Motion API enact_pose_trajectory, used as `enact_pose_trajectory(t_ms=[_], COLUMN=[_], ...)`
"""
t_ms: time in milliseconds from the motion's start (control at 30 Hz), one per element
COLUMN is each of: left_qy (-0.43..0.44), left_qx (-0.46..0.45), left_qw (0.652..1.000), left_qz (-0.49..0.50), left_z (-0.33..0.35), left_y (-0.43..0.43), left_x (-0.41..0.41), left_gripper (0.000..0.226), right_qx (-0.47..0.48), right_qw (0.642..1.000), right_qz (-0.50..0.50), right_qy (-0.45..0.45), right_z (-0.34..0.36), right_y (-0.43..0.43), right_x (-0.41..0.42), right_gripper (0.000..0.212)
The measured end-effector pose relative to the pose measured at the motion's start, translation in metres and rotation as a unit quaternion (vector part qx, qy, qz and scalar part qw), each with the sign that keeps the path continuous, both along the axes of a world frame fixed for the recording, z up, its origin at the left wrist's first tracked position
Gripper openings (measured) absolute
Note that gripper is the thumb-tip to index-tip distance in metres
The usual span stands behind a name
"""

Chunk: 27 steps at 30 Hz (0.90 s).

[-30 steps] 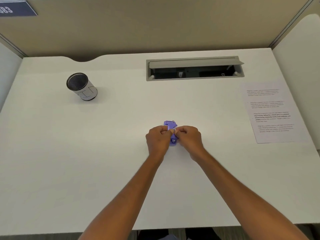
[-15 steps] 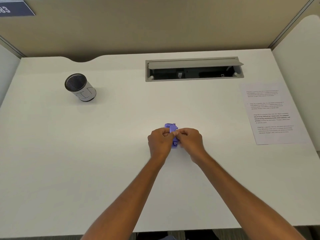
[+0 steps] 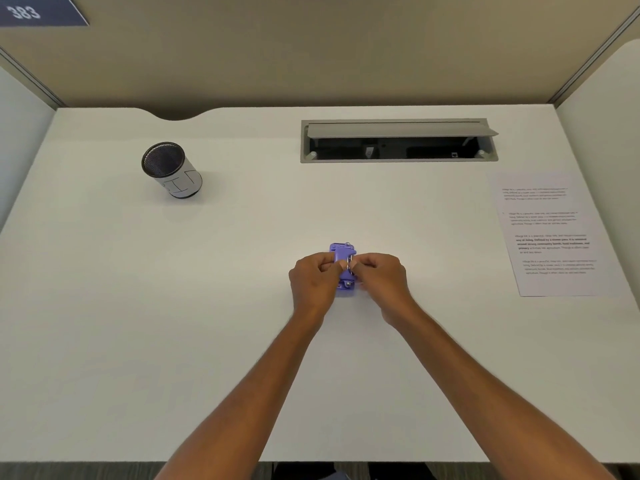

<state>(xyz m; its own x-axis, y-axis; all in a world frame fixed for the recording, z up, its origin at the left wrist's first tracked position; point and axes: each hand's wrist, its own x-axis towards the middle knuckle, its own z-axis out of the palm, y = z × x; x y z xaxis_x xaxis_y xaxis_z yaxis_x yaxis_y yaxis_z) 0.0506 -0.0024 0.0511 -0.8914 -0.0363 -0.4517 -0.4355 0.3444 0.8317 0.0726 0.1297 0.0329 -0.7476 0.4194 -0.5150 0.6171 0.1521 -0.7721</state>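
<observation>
A small purple plastic device [image 3: 343, 252] with metal parts lies on the white desk [image 3: 242, 306] near its middle. My left hand [image 3: 313, 280] and my right hand [image 3: 379, 278] meet over it, fingers curled, pinching a small metal piece on its top. Most of the device's middle is hidden under my fingertips; its far end and near end show.
A black mesh cup [image 3: 171, 169] wrapped in white paper stands at the back left. An open grey cable hatch [image 3: 398, 140] is set in the desk at the back. A printed sheet [image 3: 550, 233] lies at the right. Partition walls enclose the desk.
Both hands stay on the purple device; only slight shifts of the fingers and of the camera show.
</observation>
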Motion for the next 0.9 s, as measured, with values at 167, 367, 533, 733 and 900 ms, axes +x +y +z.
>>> enact_pose_trajectory(t_ms=[167,367,533,733,900], left_qy=[0.019,0.043,0.063,0.072,0.06], left_qx=[0.013,0.017,0.015,-0.003,-0.014], left_qw=[0.999,0.997,0.993,0.99,0.989], left_qz=[0.028,0.065,0.095,0.122,0.133], left_z=[0.012,0.025,0.031,0.026,0.013], left_y=[-0.03,-0.084,-0.142,-0.207,-0.255], left_x=[-0.005,-0.017,-0.032,-0.051,-0.066], left_gripper=[0.019,0.025,0.025,0.032,0.022], right_qx=[-0.019,-0.049,-0.075,-0.099,-0.113], right_qw=[0.999,0.997,0.994,0.99,0.988], right_qz=[0.026,0.054,0.075,0.094,0.101], right_qy=[0.02,0.032,0.036,0.026,0.003], right_z=[0.014,0.031,0.038,0.031,0.019], right_y=[-0.026,-0.076,-0.131,-0.198,-0.247], right_x=[-0.013,-0.034,-0.056,-0.083,-0.099], right_gripper=[0.022,0.02,0.02,0.02,0.022])
